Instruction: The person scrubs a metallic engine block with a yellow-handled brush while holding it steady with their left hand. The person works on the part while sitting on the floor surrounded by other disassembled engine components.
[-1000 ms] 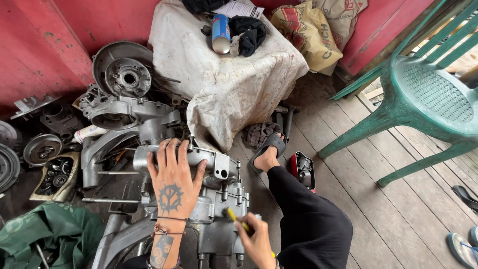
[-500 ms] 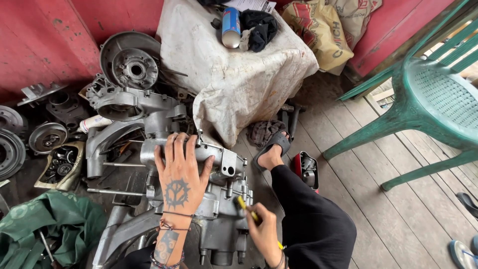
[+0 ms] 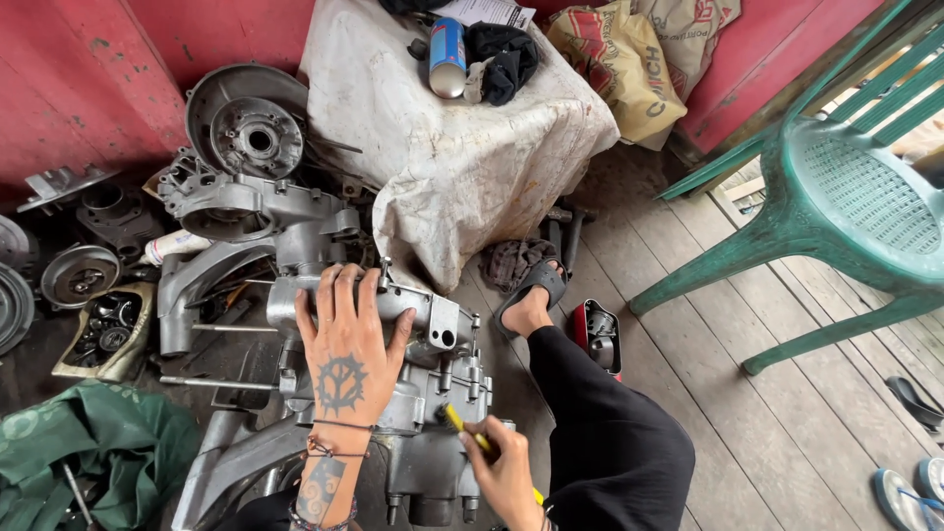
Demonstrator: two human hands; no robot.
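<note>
The left hand [image 3: 349,344] lies spread flat on the grey engine case [image 3: 423,393], steadying it. The right hand [image 3: 506,472], just beside, grips a yellow-handled tool [image 3: 460,423] at its studs; work looks midway, parts still scattered.

The plank floor [image 3: 787,413] bears an engine case [image 3: 413,393], scattered metal parts [image 3: 246,138] and perhaps a green cloth [image 3: 98,442].

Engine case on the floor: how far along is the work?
Done: the engine case sits stripped among loose parts, a round cover and another housing set aside by the wall. In hand: the left hand presses flat on the case while the right hand works a yellow-handled tool at its studs. Left: the loose parts remain unfitted.
</note>
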